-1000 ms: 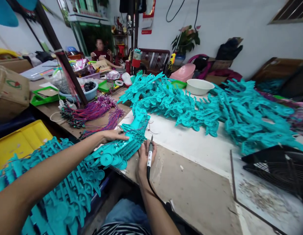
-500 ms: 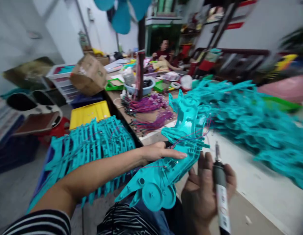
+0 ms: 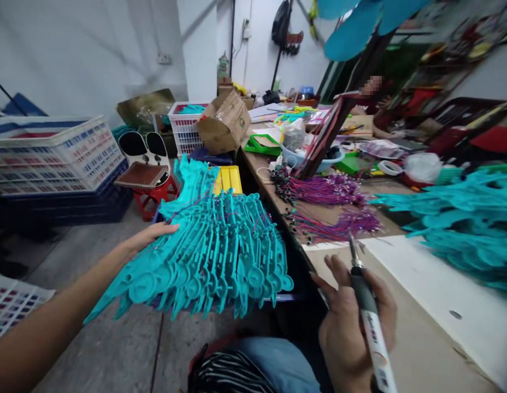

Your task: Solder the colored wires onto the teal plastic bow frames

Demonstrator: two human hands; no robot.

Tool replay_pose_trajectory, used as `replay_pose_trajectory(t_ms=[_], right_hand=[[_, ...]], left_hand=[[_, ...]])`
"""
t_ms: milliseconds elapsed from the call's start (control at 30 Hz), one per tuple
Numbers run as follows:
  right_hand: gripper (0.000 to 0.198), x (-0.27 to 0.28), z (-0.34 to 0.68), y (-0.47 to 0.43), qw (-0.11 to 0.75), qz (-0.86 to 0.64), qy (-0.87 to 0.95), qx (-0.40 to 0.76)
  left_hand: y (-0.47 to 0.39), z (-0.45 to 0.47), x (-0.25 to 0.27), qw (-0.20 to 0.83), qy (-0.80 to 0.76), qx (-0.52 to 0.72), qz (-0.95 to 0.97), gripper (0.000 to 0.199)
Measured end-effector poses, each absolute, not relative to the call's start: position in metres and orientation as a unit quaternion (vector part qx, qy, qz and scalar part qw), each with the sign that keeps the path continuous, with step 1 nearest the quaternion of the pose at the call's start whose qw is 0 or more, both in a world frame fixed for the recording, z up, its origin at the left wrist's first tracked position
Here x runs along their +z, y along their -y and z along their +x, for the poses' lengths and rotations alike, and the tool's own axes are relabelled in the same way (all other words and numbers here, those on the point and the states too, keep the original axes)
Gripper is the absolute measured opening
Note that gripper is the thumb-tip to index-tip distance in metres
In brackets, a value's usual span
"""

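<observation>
My left hand [image 3: 161, 232] is closed on a teal plastic shell [image 3: 141, 281] with thin wires, at the left end of a row of similar teal shells [image 3: 224, 245]. That row stands on edge in a dark blue crate [image 3: 286, 297], packed side by side. The fingers hidden behind the shell cannot be made out. In my right hand [image 3: 352, 322] is a soldering iron [image 3: 370, 316], its metal tip pointing up and away over the table's near edge. Bundles of purple and red wires [image 3: 339, 204] lie on the table beyond the tip.
More teal shells [image 3: 475, 229] are heaped on the table's right. A white board [image 3: 437, 289] covers the near tabletop. A dark post [image 3: 331, 131] rises behind the wires. Stacked crates [image 3: 52, 158], a red stool [image 3: 149, 199] and a cardboard box [image 3: 224, 123] stand left. Another person sits far back.
My left hand has carried the teal shell from in front of me leftward to the row in the crate. The view has swung left. My right hand still holds the soldering iron.
</observation>
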State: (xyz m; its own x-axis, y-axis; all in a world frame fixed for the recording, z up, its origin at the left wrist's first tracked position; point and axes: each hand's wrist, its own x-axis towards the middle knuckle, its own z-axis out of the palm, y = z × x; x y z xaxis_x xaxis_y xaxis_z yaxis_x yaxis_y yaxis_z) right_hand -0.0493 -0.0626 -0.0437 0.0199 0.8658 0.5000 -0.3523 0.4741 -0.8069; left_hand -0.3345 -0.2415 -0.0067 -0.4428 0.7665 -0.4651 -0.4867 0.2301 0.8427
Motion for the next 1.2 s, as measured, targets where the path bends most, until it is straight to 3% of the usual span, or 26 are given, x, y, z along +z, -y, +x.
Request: replay_pose_trajectory(t_ms=[167,333,567,633,767,833,933,1200], right_hand=[[0.034,-0.053,-0.101,0.064,0.570,-0.219,0.642,0.464],[0.034,-0.055,-0.183,0.081,0.387,-0.124,0.795,0.450],[0.051,-0.091,-0.287,0.114,0.243,0.046,0.918,0.310],[0.053,-0.101,-0.296,0.118,0.212,0.063,0.935,0.276],[0.051,-0.110,-0.299,0.119,0.197,0.072,0.948,0.241],[0.049,-0.111,-0.298,0.120,0.196,0.068,0.948,0.241],[0.047,-0.110,-0.296,0.121,0.194,0.063,0.948,0.246],[0.048,-0.115,-0.292,0.124,0.203,0.049,0.943,0.260]], left_hand=[[0.269,-0.374,-0.078,0.545,-0.595,0.588,0.049,0.053],[0.285,-0.393,-0.132,0.539,-0.589,0.600,0.049,0.058],[0.291,-0.407,-0.154,0.511,-0.578,0.630,0.085,0.077],[0.291,-0.411,-0.153,0.463,-0.608,0.640,0.088,0.085],[0.299,-0.424,-0.150,0.238,-0.750,0.607,0.107,0.096],[0.305,-0.432,-0.146,0.172,-0.788,0.567,0.167,0.088],[0.312,-0.440,-0.140,0.193,-0.794,0.533,0.221,0.069],[0.306,-0.424,-0.157,0.194,-0.826,0.456,0.268,0.081]])
